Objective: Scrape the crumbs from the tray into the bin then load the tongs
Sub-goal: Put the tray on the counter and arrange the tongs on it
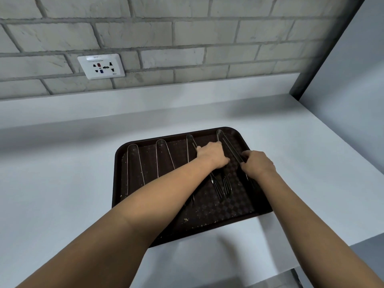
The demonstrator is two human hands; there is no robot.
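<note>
A dark brown tray (pixel 145 206) lies on the white counter, with pale crumbs (pixel 185 220) scattered on its patterned floor. Several steel tongs lie on it side by side, hinge ends pointing away from me. The far-left tongs (pixel 134 163) and the second tongs (pixel 165 156) lie untouched. My left hand (pixel 212 155) grips the third tongs (pixel 190 142) around the middle. My right hand (pixel 258 164) grips the rightmost tongs (pixel 223 140) near the middle. The toothed tips (pixel 222 189) show below my hands.
The white counter (pixel 62 173) runs to a grey brick wall with a white power socket (pixel 101 66). A dark vertical post (pixel 324 53) and pale panel stand at the right. The counter's front edge drops off at lower right. No bin is in view.
</note>
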